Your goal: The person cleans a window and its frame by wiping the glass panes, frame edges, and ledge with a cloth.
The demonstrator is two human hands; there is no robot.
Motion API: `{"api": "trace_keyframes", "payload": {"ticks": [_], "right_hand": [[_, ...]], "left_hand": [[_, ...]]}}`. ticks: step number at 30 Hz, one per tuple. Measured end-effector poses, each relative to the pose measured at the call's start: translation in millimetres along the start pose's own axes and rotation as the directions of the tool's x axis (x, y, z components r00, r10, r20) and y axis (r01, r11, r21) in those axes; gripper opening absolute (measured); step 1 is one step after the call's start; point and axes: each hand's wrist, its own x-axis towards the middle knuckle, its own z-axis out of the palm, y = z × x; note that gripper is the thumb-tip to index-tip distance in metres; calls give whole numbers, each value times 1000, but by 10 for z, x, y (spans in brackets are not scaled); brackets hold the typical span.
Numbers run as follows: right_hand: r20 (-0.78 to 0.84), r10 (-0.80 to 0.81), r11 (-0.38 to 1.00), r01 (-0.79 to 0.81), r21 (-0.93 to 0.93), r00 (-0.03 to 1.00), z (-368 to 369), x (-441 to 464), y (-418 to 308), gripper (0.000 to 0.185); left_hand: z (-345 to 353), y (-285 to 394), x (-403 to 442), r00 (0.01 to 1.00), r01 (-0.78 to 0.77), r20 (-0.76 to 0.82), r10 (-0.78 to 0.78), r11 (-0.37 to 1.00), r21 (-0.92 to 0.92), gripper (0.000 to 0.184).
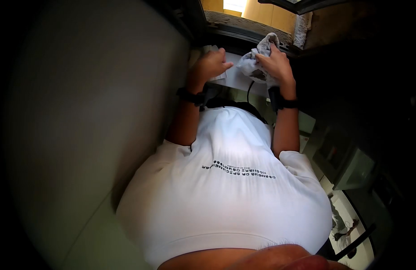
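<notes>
My right hand (276, 65) is closed on a crumpled whitish cloth (252, 65) with dark smudges. Part of the cloth sticks up above the fingers, and the rest hangs to the left of them. My left hand (210, 66) is loosely curled, its thumb and index finger apart with nothing visible between them. Pale, ribbed material (220, 75) shows beside and below the left hand; whether the hand touches it I cannot tell. Both hands are over a white ledge (237, 81) below a dark frame (235, 37).
Close on my left stands a large grey panel (95, 112). Beyond the dark frame lie a rough sill (248, 21) and a yellowish surface (266, 13). A black cable (249, 92) hangs below the ledge. A glass-fronted cabinet (352, 173) is at the lower right.
</notes>
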Motion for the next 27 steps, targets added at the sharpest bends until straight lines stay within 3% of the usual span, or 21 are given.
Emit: {"api": "trace_keyframes", "payload": {"ticks": [3, 6, 8, 9, 11, 15, 18, 24, 27], "right_hand": [[15, -55, 998, 55, -15, 998, -58, -50, -79, 83], [93, -134, 991, 130, 42, 987, -12, 71, -67, 79], [152, -179, 983, 170, 67, 972, 109, 170, -336, 76], [117, -199, 980, 195, 49, 973, 185, 212, -419, 75], [47, -236, 972, 236, 15, 971, 322, 248, -498, 73], [53, -166, 985, 163, 62, 985, 251, 188, -441, 73], [59, -60, 988, 51, 149, 996, 97, 145, -160, 73], [71, 57, 986, -67, 156, 996, -116, 83, 37, 74], [78, 7, 995, -14, 95, 997, -39, 208, 6, 73]], "left_hand": [[-127, 228, -105, 968, 249, 48, -246, 967, -60, 38], [155, 149, -110, 971, 231, -52, -233, 972, -46, 33], [267, -127, -108, 987, 112, -101, -122, 989, -101, 30], [316, -215, -98, 989, 48, -131, -64, 991, -123, 30], [399, -326, -47, 983, 93, -145, -113, 986, -140, 28], [432, -412, -39, 978, 136, -142, -151, 985, -105, 27], [357, -370, -77, 980, 161, -84, -179, 969, -185, 27], [517, -571, -64, 943, -91, -327, 58, 992, -84, 25], [312, -334, -173, 959, 262, -30, -282, 922, -284, 28]]}}
